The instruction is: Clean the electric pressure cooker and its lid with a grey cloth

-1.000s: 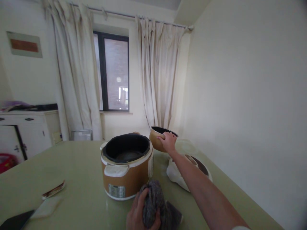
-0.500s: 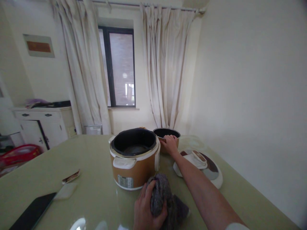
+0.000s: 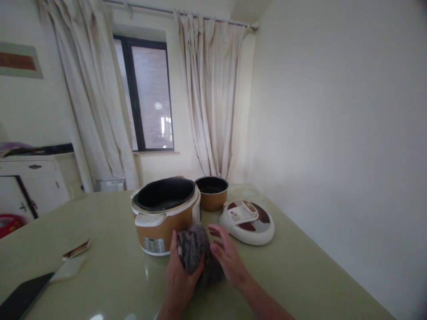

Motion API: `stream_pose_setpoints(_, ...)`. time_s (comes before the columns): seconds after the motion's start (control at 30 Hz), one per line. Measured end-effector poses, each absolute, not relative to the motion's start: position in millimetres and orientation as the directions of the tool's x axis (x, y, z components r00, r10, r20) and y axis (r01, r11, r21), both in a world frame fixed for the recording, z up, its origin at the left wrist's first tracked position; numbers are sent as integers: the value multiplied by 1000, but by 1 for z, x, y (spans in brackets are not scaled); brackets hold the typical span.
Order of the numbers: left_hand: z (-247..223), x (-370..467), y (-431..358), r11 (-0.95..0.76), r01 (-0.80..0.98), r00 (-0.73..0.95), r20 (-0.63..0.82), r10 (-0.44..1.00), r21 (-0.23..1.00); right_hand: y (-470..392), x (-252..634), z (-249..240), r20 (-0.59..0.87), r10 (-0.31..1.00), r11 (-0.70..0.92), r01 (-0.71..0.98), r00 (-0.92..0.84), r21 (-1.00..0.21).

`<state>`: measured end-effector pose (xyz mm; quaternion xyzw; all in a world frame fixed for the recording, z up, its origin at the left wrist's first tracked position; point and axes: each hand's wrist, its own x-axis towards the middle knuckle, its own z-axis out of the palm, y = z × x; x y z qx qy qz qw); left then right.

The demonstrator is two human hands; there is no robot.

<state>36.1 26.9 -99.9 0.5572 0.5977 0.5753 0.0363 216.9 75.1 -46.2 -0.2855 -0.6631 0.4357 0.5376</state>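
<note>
My left hand [image 3: 182, 271] grips a crumpled grey cloth [image 3: 193, 246], which hangs down just in front of the cooker. Fingers apart and slightly curled, my right hand [image 3: 228, 255] is beside the cloth's right side; whether it touches the cloth I cannot tell. Behind the cloth stands a brown and white electric cooker body [image 3: 163, 231] with no lid on, its dark inside showing. A brown inner pot [image 3: 213, 201] with a black interior sits behind it on the right. The white and brown cooker lid [image 3: 247, 222] lies on the table, right of my right hand.
On the left of the green table [image 3: 106, 222] lie a dark flat device [image 3: 25, 295], a pale flat piece [image 3: 69, 269] and a small brown-and-white object [image 3: 76, 250]. A white cabinet [image 3: 43, 178] and a red basket [image 3: 10, 224] are beyond. A wall [image 3: 333, 155] borders the table's right side.
My right hand has let go of the inner pot and come back beside the cloth. My left hand still holds the cloth. The view has turned right.
</note>
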Motion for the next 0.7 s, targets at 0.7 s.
stream_pose_setpoints(0.7, 122, -14, 64, 82, 990, -40, 324, 945, -116, 68, 265, -52, -82, 991, 8, -662, 106, -749)
